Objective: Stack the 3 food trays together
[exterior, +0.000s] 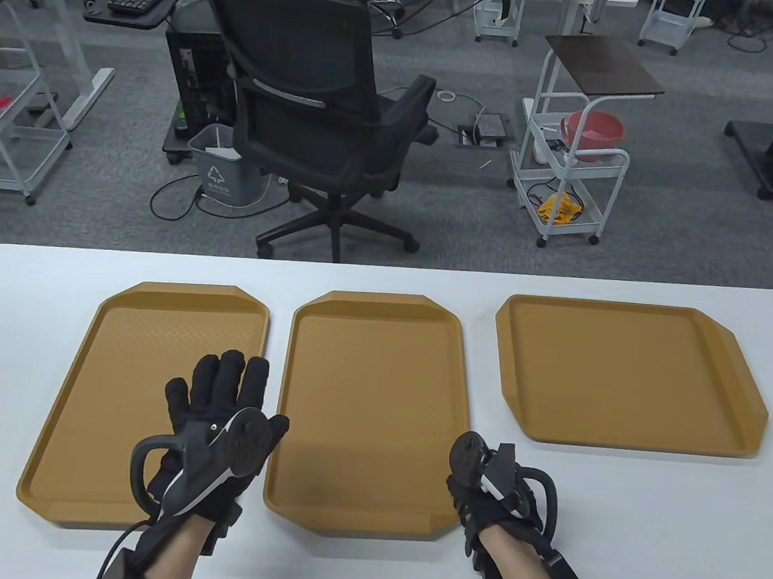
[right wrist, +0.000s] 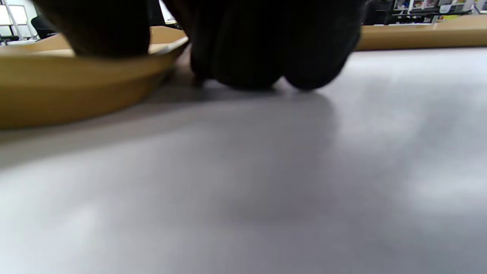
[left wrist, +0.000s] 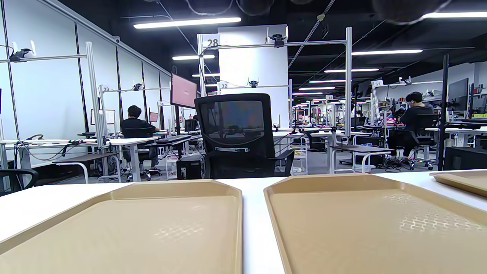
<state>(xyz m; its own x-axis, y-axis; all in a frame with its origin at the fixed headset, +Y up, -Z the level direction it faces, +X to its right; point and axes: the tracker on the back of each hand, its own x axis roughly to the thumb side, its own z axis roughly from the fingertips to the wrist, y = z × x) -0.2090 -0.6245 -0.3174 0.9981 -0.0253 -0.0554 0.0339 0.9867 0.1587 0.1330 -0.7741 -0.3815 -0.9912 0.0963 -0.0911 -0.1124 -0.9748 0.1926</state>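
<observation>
Right hand [exterior: 494,488] sits at the middle tray [exterior: 370,415]'s near right corner, fingers [right wrist: 266,57] curled at its rim. Left hand [exterior: 215,423] hovers flat, fingers spread, over the left tray [exterior: 119,375].

Light: we are seeing bright, even overhead light from ceiling tube lamps [left wrist: 186,22] | Shadows: soft ones are falling under the right hand [exterior: 494,492] | Glare: faint sheen is showing on the middle tray [left wrist: 380,224] | Focus: right wrist view is blurring heavily; table edges are bowing.
</observation>
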